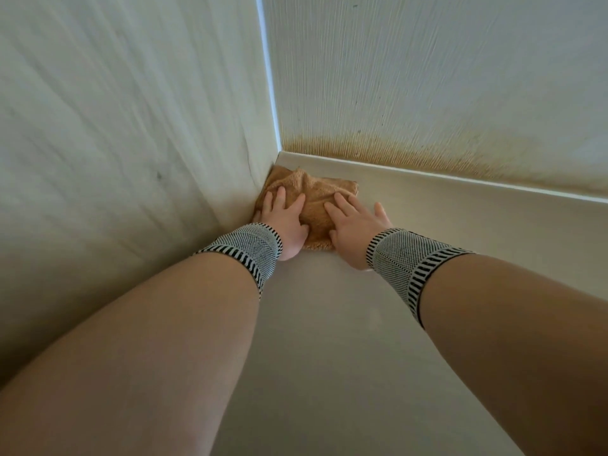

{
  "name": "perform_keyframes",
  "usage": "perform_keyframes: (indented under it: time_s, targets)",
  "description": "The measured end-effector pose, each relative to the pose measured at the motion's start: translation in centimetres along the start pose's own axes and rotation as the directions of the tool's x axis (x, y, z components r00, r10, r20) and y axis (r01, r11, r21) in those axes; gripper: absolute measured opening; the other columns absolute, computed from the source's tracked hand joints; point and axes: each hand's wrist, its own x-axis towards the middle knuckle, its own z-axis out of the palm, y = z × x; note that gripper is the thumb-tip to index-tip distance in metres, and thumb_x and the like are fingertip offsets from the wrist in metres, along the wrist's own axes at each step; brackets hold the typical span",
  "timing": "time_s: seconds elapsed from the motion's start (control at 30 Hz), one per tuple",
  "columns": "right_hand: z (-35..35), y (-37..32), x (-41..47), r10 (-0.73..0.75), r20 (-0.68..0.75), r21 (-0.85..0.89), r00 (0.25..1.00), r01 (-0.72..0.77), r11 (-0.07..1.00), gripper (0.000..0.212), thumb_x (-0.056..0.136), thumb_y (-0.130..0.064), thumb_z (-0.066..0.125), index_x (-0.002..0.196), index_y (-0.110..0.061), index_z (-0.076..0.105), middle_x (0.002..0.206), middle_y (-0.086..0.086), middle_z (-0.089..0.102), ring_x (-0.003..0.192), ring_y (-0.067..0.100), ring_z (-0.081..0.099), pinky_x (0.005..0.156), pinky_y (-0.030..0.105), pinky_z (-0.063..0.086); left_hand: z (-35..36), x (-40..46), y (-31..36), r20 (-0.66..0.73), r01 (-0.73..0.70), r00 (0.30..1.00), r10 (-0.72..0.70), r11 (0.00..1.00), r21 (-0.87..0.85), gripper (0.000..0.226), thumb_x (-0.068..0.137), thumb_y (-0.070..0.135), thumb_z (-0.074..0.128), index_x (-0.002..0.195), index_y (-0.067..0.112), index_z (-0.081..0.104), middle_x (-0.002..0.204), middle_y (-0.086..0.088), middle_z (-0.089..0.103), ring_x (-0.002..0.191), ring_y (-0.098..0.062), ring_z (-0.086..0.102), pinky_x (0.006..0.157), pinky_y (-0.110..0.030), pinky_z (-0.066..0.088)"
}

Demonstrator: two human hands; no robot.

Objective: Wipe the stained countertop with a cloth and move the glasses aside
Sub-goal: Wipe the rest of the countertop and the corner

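Here both hands (pixel 286 218) (pixel 357 225) press flat, straight fingers on the cloth (pixel 312 195), jammed into the countertop (pixel 329 324) corner.

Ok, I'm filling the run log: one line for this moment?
step: wiping corner | left hand: flat on cloth | right hand: flat on cloth | countertop: corner reached | glasses: not in view

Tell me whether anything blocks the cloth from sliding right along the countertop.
Nothing visible does. The cloth sits in the corner under both hands, and the countertop to its right shows bare; no glasses are in view.
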Motion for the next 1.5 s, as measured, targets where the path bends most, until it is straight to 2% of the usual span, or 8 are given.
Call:
perform_keyframes:
  time_s: [0.23,0.53,0.8,1.13,1.5]
  targets:
    - [-1.0,1.7,2.9,-0.006,-0.026,0.016,1.000,0.006,1.000,0.058,0.106,-0.035,0.023,0.158,-0.020,0.000,0.166,-0.001,-0.007,0.152,0.019,-0.007,0.120,0.057,0.002,-0.7,3.0,0.9,-0.058,0.025,0.998,-0.028,0.998,-0.051,0.064,0.104,0.038,0.034,0.157,0.034,-0.001,0.164,0.000,-0.016,0.151,-0.022,-0.013,0.120,-0.046,0.004]
    - [-1.2,3.4,3.0,-0.025,-0.033,0.052,0.999,0.027,0.998,0.059,0.107,-0.037,0.024,0.158,-0.021,0.000,0.166,-0.003,-0.007,0.152,0.018,-0.006,0.120,0.058,0.003,-0.7,3.8,2.3,-0.087,0.067,0.994,-0.070,0.997,-0.031,0.060,0.105,0.037,0.029,0.156,0.036,-0.001,0.164,0.002,-0.016,0.151,-0.021,-0.013,0.120,-0.047,0.002]
    - [-0.1,7.0,-0.8,0.047,-0.002,0.071,0.999,-0.047,0.996,0.059,0.107,-0.038,0.023,0.158,-0.024,-0.001,0.165,-0.005,-0.009,0.152,0.017,-0.006,0.120,0.058,0.004,0.8,2.1,6.4,-0.048,-0.014,0.999,0.014,1.000,-0.014,0.060,0.105,0.039,0.027,0.156,0.039,-0.005,0.163,0.004,-0.020,0.150,-0.020,-0.016,0.120,-0.047,-0.003]
    - [2.8,6.2,-7.1,0.100,0.025,0.088,0.995,-0.102,0.991,0.060,0.106,-0.040,0.024,0.158,-0.024,-0.003,0.165,-0.005,-0.010,0.152,0.019,-0.007,0.119,0.059,0.007,3.7,-3.5,7.6,-0.016,-0.055,0.998,0.055,0.998,0.016,0.059,0.105,0.038,0.027,0.156,0.039,-0.004,0.163,0.007,-0.020,0.150,-0.017,-0.017,0.120,-0.047,-0.003]
    - [6.9,0.4,-16.9,0.122,0.056,0.055,0.991,-0.125,0.991,0.061,0.106,-0.041,0.024,0.158,-0.024,-0.004,0.165,-0.004,-0.010,0.152,0.019,-0.005,0.117,0.059,0.010,8.6,-14.2,4.8,0.003,-0.093,0.996,0.093,0.996,0.006,0.059,0.105,0.040,0.026,0.155,0.039,-0.004,0.163,0.007,-0.020,0.150,-0.018,-0.017,0.120,-0.048,-0.004]
